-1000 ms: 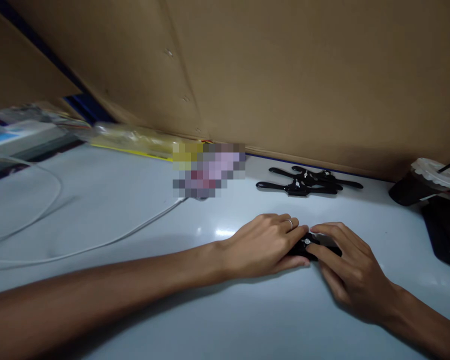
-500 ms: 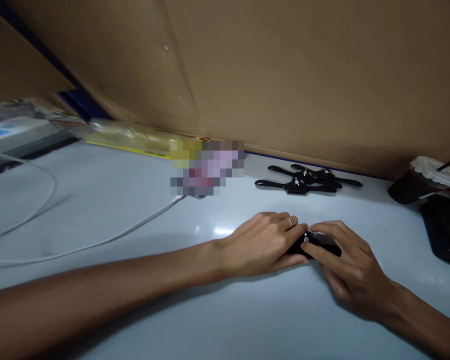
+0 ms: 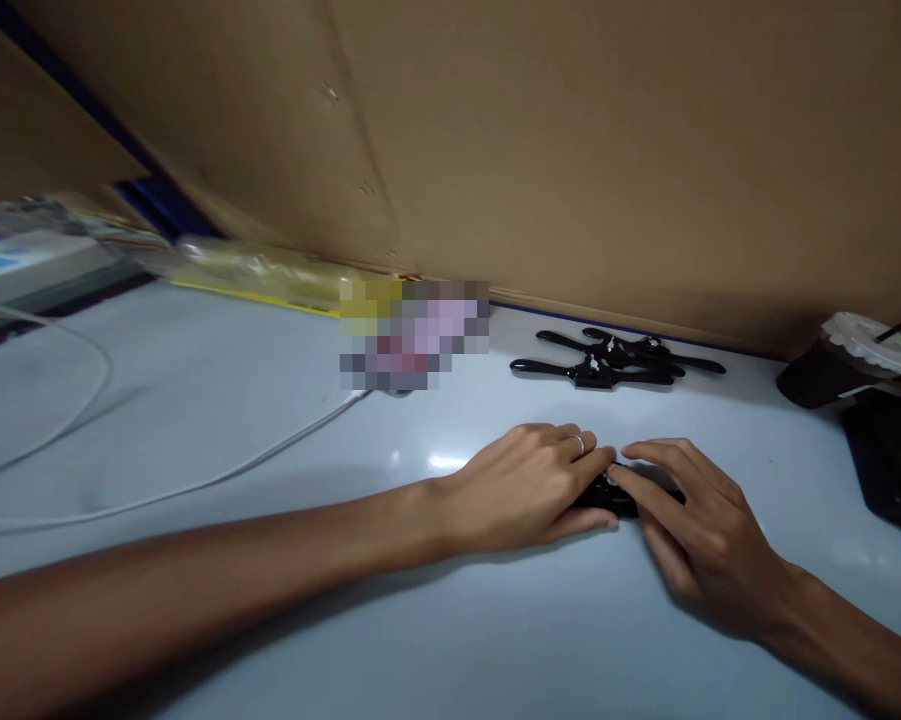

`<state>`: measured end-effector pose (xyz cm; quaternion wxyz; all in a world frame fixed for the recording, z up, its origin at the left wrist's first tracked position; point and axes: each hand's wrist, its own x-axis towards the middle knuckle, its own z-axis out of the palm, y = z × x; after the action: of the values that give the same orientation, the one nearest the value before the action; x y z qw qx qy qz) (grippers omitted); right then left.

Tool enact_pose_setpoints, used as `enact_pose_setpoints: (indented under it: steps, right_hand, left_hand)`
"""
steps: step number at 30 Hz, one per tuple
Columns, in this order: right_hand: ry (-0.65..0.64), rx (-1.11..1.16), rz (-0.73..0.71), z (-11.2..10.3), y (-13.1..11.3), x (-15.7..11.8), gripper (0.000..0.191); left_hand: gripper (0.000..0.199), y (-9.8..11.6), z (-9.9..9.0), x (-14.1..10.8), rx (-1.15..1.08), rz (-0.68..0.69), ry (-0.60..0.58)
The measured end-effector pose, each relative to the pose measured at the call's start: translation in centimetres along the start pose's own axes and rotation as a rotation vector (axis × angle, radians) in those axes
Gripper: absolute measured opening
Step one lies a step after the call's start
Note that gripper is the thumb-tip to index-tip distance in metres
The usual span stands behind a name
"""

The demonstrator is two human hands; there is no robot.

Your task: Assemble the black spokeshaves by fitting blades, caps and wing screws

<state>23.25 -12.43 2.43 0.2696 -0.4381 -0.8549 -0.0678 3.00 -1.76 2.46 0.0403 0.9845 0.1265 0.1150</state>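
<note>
A black two-handled tool [image 3: 624,503] with a small silver screw lies on the pale table [image 3: 285,620], partly hidden under both hands. My left hand [image 3: 544,488], a ring on one finger, is wrapped over the tool's left part. Over the right part is my right hand [image 3: 694,530], fingers bent and apart, with one fingertip at the silver screw. Behind them, several similar black tools [image 3: 596,372] lie overlapping near the cardboard wall.
A blurred-out device [image 3: 420,340] with a white cable [image 3: 270,452] lies at the back. Left of it is a clear plastic-wrapped yellow item [image 3: 262,275]. On the right, a lidded cup of dark drink [image 3: 817,370] stands beside a black object [image 3: 881,460].
The fingers of my right hand have shifted slightly at the screw, and the forefinger has moved a little up. My left hand stays in place on the tool.
</note>
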Motion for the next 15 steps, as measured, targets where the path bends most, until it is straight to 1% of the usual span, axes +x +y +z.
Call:
enact_pose_setpoints:
  steps: [3, 7, 9, 12, 15]
  right_hand:
    - [-0.019, 0.038, -0.035, -0.27, -0.12, 0.26, 0.038]
    - [0.020, 0.050, -0.054, -0.33, -0.15, 0.30, 0.032]
    - [0.044, 0.037, -0.034, -0.19, -0.10, 0.14, 0.030]
    - [0.060, -0.004, 0.033, 0.05, -0.01, -0.16, 0.029]
    - [0.036, -0.021, 0.041, 0.13, 0.03, -0.27, 0.033]
  left_hand:
    - [0.046, -0.02, 0.12, 0.02, -0.006, 0.007, 0.013]
    - [0.047, -0.06, 0.23, 0.02, -0.009, 0.012, 0.028]
    - [0.048, -0.06, 0.19, 0.00, -0.001, 0.011, 0.026]
    - [0.050, -0.05, 0.08, -0.03, 0.017, 0.007, 0.015]
    - [0.050, -0.08, 0.08, -0.08, 0.019, 0.012, 0.014]
